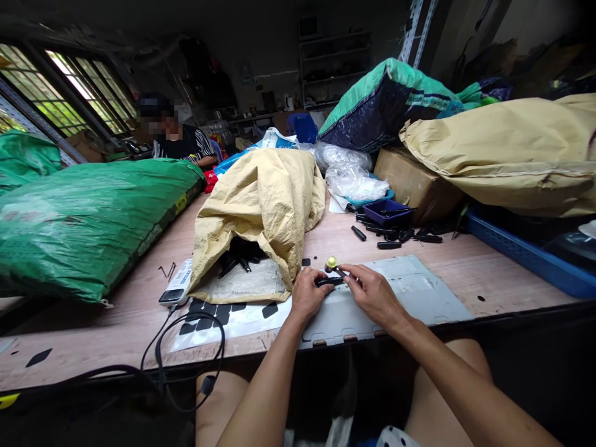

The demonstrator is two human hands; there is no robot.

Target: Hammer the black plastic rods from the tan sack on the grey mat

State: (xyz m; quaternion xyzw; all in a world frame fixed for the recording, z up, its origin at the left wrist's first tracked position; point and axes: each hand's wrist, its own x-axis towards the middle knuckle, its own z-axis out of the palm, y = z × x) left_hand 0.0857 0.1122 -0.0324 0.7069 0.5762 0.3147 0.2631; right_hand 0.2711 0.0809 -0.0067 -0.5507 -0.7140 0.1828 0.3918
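My left hand (pixel 309 290) is closed on a slim black piece (pixel 329 281), perhaps a folded knife or handle, pressing it against the grey board (pixel 419 295) at the table's front. Pinched in my right hand (pixel 372 292) is a small hammer (pixel 331 263), its round yellow face turned up just above the black piece. Beside my left hand gapes the mouth of a beige sack (pixel 261 205), with several black pieces (pixel 241 257) inside. More of these black pieces (pixel 388 233) lie in a loose pile beyond the board.
A sheet of black stickers (pixel 205 320) and a white power strip (pixel 177 288) with a looped cable lie left. A full green sack (pixel 93 217) covers the far left. At right stand a purple tray (pixel 387 212), a cardboard box (pixel 414 183) and a blue basket (pixel 521 254). Another person sits across.
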